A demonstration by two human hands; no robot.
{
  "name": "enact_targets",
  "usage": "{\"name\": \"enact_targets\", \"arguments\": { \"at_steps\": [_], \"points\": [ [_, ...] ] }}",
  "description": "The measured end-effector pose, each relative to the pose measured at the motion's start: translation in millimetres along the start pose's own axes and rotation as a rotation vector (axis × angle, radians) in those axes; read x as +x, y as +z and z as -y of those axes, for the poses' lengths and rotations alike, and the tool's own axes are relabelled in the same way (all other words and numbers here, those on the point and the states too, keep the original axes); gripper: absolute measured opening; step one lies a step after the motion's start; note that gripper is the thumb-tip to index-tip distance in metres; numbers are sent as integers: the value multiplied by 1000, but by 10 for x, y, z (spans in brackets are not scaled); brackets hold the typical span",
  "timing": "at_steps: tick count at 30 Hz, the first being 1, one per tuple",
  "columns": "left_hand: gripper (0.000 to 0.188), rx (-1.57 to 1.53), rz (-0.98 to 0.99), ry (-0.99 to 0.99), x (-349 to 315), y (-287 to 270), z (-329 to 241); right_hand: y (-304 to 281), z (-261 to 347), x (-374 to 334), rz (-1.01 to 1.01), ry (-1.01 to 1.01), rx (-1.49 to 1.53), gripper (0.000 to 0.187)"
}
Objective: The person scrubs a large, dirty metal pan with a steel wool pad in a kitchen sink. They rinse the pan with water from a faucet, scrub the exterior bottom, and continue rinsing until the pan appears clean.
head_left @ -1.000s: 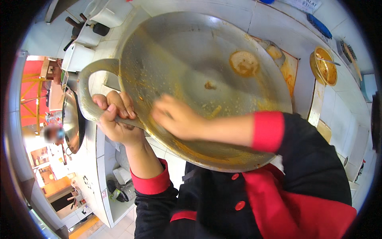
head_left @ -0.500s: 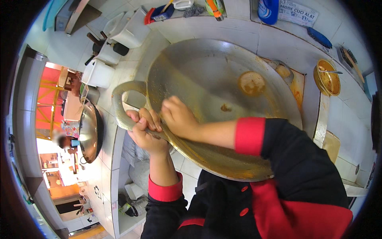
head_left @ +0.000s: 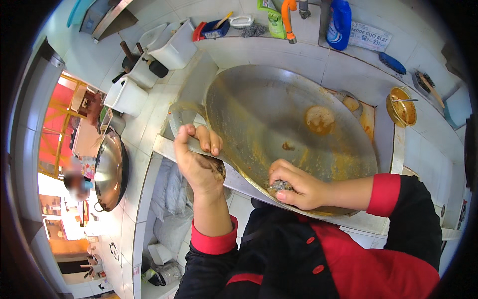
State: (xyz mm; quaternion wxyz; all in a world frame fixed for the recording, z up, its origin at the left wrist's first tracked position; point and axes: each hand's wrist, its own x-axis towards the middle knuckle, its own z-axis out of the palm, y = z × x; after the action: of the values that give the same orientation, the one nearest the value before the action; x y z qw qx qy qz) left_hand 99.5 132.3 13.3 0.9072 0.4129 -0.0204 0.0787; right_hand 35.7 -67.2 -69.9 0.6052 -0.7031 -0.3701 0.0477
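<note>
Left grip (head_left: 200,164): curled around the handle (head_left: 175,116) of the wok (head_left: 259,94)
Right grip (head_left: 301,187): closed over a scouring pad (head_left: 279,186), against the wok
Wok: beyond both grips
Scrubbing: seemingly partway; bare metal shows, yellow residue (head_left: 343,162) and foamy puddle (head_left: 319,119) left beyond right grip

Pan (head_left: 264,109): middle open from above.
Handle (head_left: 175,113): blocked by left hand (head_left: 199,164).
Near rim (head_left: 243,175): blocked by right hand (head_left: 303,188).
Far side: orange tap (head_left: 289,20), blue bottle (head_left: 338,26).
Right: yellow bowl (head_left: 402,108) on ledge (head_left: 429,121).
</note>
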Motion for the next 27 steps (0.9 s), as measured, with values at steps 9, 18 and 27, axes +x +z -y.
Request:
{"name": "enact_targets", "arguments": {
  "at_steps": [9, 18, 27],
  "points": [
    [18, 603, -129, 86, 22, -117, -94, 404, -626, 1636, -499, 151, -108, 20],
    [34, 762, -189, 55, 155, -388, -253, 444, -541, 1553, -305, 203, -76, 21],
    [13, 658, -129, 73, 102, -397, -232, 372, -72, 1222, -307, 65, -108, 11]
  ]
}}
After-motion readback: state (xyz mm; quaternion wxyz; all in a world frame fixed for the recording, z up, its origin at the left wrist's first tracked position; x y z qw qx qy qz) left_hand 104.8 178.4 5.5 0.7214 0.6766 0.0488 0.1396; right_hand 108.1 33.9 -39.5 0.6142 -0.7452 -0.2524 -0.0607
